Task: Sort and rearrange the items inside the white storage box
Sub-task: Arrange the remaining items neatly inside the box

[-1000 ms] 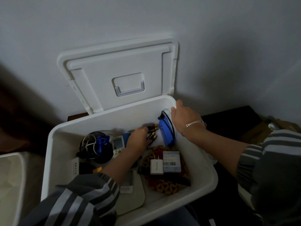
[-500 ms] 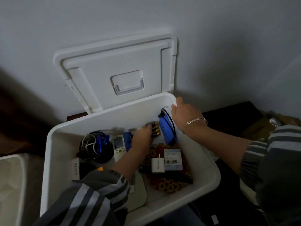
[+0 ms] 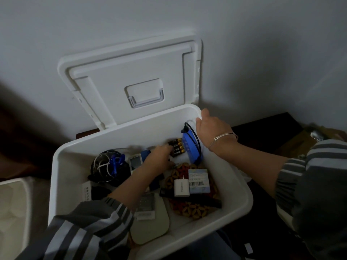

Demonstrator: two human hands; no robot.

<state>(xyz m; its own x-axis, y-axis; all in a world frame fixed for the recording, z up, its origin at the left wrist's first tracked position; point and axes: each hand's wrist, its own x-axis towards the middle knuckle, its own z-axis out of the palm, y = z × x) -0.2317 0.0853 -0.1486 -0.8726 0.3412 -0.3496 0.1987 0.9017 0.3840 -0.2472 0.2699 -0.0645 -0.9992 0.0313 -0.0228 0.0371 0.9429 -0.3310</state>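
The white storage box (image 3: pixel 62 160) stands open in front of me, with its lid (image 3: pixel 116 76) leaning on the wall behind. Reaching in, my left hand (image 3: pixel 159 156) pinches the left end of a pack of black and gold batteries (image 3: pixel 176 148). The pack lies against a blue power bank (image 3: pixel 189 147) with a black cable, which stands on end. My right hand (image 3: pixel 212 128) grips the box's far right corner. Its thumb lies over the rim and its fingers go down beside the power bank, mostly hidden.
The box also holds a coil of cables (image 3: pixel 107 164), a white remote (image 3: pixel 135 163), a white plug charger (image 3: pixel 181 187), a small blue carton (image 3: pixel 198 182), a patterned red mat (image 3: pixel 189 208) and a flat cream device (image 3: pixel 150 226). Another white container (image 3: pixel 13 212) stands at the left.
My left hand has carried the battery pack to the right and farther back, up against the blue power bank. My right hand has stayed at the box corner.
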